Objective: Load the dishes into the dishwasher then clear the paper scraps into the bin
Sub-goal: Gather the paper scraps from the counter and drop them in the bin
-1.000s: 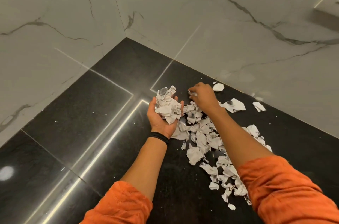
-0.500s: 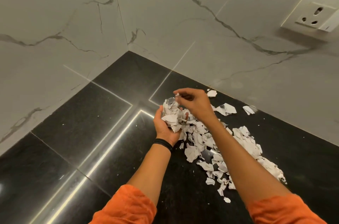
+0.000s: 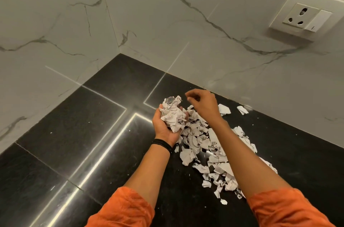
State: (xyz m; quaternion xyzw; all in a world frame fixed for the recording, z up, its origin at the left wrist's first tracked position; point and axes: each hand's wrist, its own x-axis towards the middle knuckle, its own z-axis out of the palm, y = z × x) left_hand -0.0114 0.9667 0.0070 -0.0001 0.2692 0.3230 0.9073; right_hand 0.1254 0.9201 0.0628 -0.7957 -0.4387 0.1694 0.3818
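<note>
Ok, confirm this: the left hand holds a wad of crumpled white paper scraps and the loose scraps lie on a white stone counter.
One detail is wrong. In the head view the left hand holds the wad of crumpled white paper scraps, but the loose scraps lie on a black stone counter, not a white one.

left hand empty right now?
No, the left hand holds a crumpled wad of paper scraps in its upturned palm, fingers curled round it.

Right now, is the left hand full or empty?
Full: the left hand cups a crumpled heap of scraps that piles up above its palm.
</note>
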